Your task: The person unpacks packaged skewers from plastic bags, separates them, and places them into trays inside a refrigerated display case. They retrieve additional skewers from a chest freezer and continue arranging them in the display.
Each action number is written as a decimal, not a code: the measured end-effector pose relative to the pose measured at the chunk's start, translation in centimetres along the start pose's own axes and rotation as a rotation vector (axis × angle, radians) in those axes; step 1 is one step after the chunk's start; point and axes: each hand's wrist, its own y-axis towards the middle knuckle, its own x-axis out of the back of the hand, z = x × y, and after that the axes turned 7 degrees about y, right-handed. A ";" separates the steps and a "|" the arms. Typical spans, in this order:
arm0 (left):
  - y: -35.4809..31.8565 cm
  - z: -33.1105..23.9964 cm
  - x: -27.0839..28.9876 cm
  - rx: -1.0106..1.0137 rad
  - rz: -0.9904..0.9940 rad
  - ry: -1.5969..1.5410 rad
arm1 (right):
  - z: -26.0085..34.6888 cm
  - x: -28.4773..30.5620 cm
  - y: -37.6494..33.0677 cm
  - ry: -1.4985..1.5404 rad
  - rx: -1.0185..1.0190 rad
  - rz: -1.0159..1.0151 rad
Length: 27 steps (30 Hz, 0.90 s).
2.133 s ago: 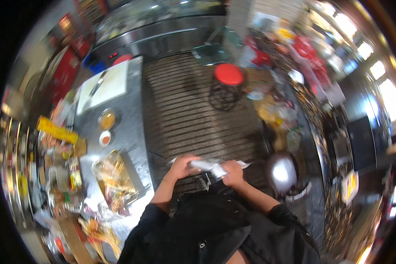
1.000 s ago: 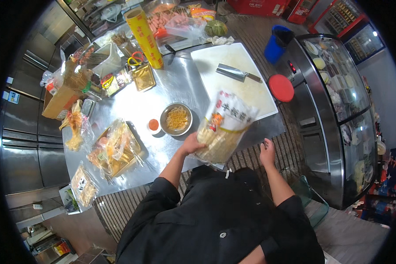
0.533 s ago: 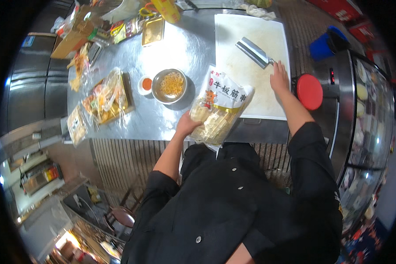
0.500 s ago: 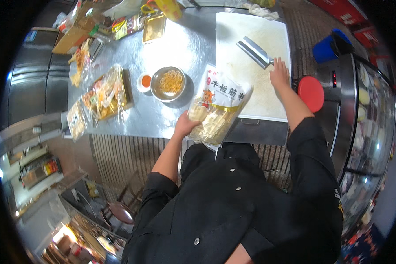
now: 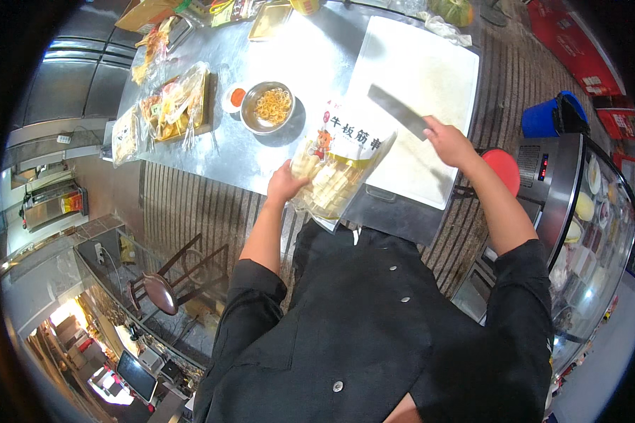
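My right hand (image 5: pixel 447 143) is closed round the handle of a cleaver (image 5: pixel 396 110), whose broad grey blade is raised over the white cutting board (image 5: pixel 422 70) and points left toward the bag. My left hand (image 5: pixel 284 183) grips the lower left side of a clear and white plastic food bag (image 5: pixel 331 185). Pale, skewered pieces show through the bag's lower half. It slants across the table's front edge and the board's left side. Left of the bag, a steel bowl (image 5: pixel 251 121) holds orange-brown rings, and beside it is a small white dish of red powder (image 5: pixel 237 95).
On the table's left lies a tray of plastic-wrapped food (image 5: pixel 180 106). A shallow rectangular metal tray (image 5: pixel 269 22) is at the back. A red round stool (image 5: pixel 501 171), a blue bin (image 5: pixel 543 116) and a glass display case (image 5: pixel 585 233) stand to the right.
My right hand has taken up the cleaver from the board and brought it left and nearer, toward the bag. My left hand keeps hold of the bag. The whole view has shifted slightly.
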 end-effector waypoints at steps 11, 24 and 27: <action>0.7 -1.8 -2.1 -0.038 -0.091 0.036 | 0.3 -1.9 -9.8 -0.480 -0.027 0.262; -1.3 -1.9 0.6 0.015 -0.067 -0.037 | -2.9 -1.1 -16.6 -0.348 -0.176 0.249; -0.9 -0.6 0.6 0.002 -0.060 -0.046 | -1.4 -0.4 -15.7 -0.252 -0.161 0.083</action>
